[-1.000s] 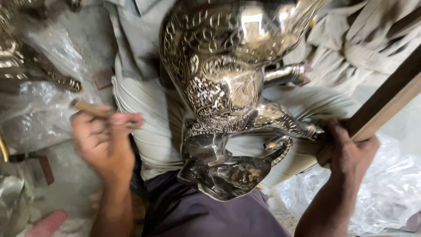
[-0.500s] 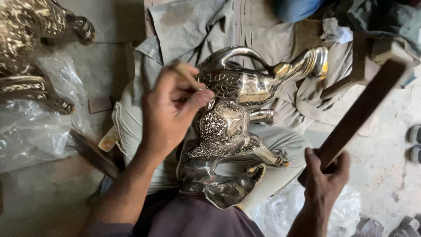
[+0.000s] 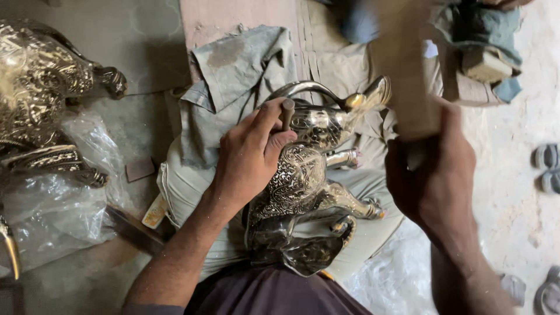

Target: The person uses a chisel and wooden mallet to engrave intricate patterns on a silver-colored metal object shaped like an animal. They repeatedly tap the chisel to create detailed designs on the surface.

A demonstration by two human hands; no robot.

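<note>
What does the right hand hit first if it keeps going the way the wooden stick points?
Likely the punch held upright in the left hand on the embossed metal animal figure. The right hand grips a blurred wooden stick raised above and to the side; depth is unclear, so this is a judgement.

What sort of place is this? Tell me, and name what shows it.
Probably a metal-craft workshop with work done seated on the floor. An engraved metal animal figure lies across the lap, the left hand sets a punch on it, and another ornate metal figure waits beside plastic wrap.
</note>
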